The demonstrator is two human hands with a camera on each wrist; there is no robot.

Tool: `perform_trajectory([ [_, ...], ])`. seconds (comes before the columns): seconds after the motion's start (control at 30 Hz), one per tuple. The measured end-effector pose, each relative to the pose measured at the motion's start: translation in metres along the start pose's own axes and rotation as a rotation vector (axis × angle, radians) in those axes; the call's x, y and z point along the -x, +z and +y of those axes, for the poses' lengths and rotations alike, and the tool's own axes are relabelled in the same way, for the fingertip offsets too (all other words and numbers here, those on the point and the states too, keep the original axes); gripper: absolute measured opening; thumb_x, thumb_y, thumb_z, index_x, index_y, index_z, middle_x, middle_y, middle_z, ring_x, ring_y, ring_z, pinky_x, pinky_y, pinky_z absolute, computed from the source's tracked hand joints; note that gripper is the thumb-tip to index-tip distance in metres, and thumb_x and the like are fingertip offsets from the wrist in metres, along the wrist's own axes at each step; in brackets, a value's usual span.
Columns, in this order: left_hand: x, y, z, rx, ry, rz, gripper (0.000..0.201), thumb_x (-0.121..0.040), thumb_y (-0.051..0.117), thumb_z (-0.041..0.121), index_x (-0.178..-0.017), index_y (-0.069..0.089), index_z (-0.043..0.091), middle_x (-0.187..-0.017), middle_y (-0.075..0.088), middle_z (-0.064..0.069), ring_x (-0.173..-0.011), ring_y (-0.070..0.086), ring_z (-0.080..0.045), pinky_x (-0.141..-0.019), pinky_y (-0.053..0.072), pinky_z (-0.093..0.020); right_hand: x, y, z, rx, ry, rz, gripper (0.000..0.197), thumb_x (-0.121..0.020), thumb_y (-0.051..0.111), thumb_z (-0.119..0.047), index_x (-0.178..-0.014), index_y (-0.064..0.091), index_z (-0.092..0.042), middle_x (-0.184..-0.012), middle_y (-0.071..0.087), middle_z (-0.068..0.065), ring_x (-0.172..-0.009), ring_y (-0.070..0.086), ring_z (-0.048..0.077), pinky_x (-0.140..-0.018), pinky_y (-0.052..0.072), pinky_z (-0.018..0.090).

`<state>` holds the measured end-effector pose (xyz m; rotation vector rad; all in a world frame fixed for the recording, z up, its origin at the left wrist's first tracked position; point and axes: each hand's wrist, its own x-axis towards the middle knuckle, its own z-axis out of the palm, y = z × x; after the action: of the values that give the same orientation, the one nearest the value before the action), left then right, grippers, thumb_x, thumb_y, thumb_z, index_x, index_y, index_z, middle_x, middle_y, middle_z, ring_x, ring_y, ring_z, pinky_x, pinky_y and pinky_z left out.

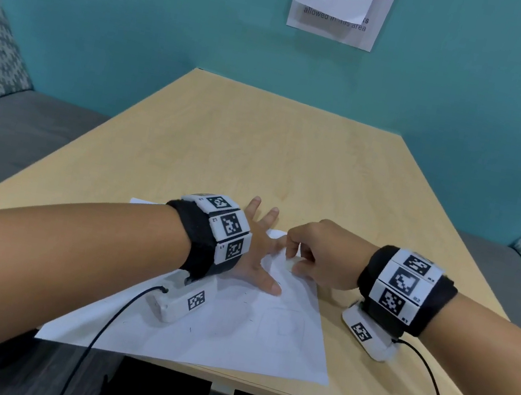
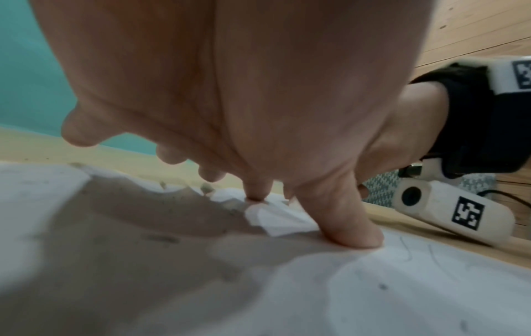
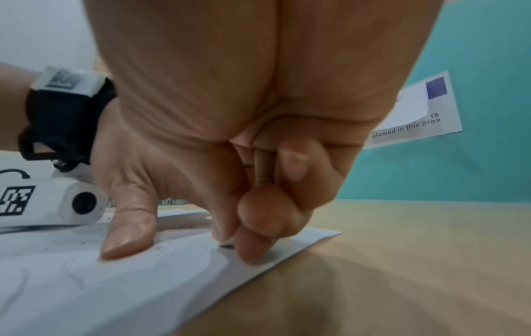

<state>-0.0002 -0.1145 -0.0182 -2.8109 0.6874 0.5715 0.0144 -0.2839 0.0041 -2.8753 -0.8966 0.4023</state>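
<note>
1. Step in hand: the left hand, fingers spread flat, presses down the sheet of paper, which lies at the six o'clock edge of the bench. The right hand pinches a small pale piece, probably an eraser, against the sheet near its one o'clock corner. The step appears to be rubbing out faint pencil lines.
2. Next move: it likely calls for short strokes under firm left-hand pressure, so the thin sheet neither slides nor creases.
3. Views: only the head view shows the whole sheet. The left wrist view adds the thumb planted on the paper and dark crumbs. The right wrist view shows the pinching fingertips meeting the paper, with the eraser mostly hidden.
</note>
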Motion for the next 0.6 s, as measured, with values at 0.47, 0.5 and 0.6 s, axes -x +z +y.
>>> perform_trajectory([
  [0.47,0.014,0.020,-0.020,0.038,0.094,-0.050,0.103,-0.076,0.051,0.084,-0.154,-0.005,0.047,-0.165,-0.020,-0.002,-0.151,-0.013,-0.038,-0.114,0.009,-0.065,0.006,0.012,-0.034,-0.043,-0.129,-0.097,0.010,-0.081,0.067,-0.019,-0.089,0.062,-0.022,-0.085,0.064,-0.003,-0.070,0.052,0.010,-0.063,0.039,0.019],
  [0.5,0.014,0.020,-0.019,0.040,0.097,-0.048,0.099,-0.077,0.051,0.083,-0.154,0.000,0.048,-0.165,-0.020,-0.003,-0.150,-0.014,-0.039,-0.114,0.008,-0.064,0.008,0.015,-0.039,-0.056,-0.158,-0.129,0.012,-0.081,0.067,-0.018,-0.085,0.058,-0.025,-0.086,0.065,-0.001,-0.068,0.051,0.009,-0.063,0.039,0.020],
  [0.6,0.016,0.021,-0.020,0.050,0.092,-0.043,0.100,-0.078,0.050,0.083,-0.155,0.000,0.044,-0.164,-0.021,-0.002,-0.150,-0.015,-0.037,-0.114,0.007,-0.064,-0.001,0.009,-0.034,0.030,-0.121,-0.096,0.008,-0.081,0.066,-0.018,-0.087,0.061,-0.021,-0.081,0.061,-0.004,-0.070,0.051,0.013,-0.066,0.039,0.024],
])
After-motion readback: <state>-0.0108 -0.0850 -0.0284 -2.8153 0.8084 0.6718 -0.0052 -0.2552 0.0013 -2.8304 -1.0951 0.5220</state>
